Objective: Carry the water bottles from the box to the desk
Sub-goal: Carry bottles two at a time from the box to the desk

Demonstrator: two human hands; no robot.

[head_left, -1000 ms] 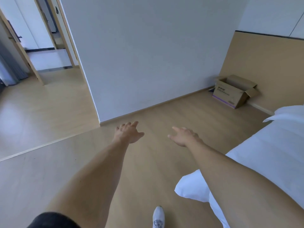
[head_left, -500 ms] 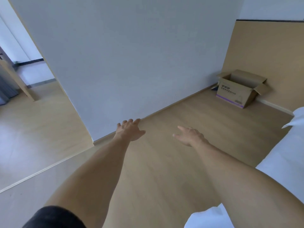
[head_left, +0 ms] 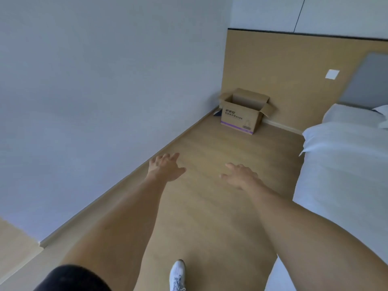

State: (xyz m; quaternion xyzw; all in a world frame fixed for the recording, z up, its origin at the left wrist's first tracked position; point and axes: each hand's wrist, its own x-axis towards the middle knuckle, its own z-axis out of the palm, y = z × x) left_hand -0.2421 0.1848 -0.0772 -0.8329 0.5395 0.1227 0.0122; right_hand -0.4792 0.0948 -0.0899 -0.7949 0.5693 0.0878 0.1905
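Observation:
An open cardboard box (head_left: 241, 118) with a purple stripe stands on the wooden floor in the far corner, against the tan wall panel. Its flaps are folded out; its contents are hidden from this angle, and no water bottles show. My left hand (head_left: 165, 168) and my right hand (head_left: 239, 175) are stretched out in front of me, palms down, fingers spread, holding nothing. Both hands are well short of the box. The desk is not in view.
A white wall (head_left: 94, 101) runs along the left. A bed with white bedding (head_left: 344, 164) lines the right, leaving a strip of wooden floor (head_left: 210, 206) between them. My white shoe (head_left: 177, 274) shows at the bottom. A small dark object (head_left: 218, 113) lies left of the box.
The view has swung right and moved forward along the wall. The box now sits nearer and more central, the doorway has left the view, and the bed's head end has appeared.

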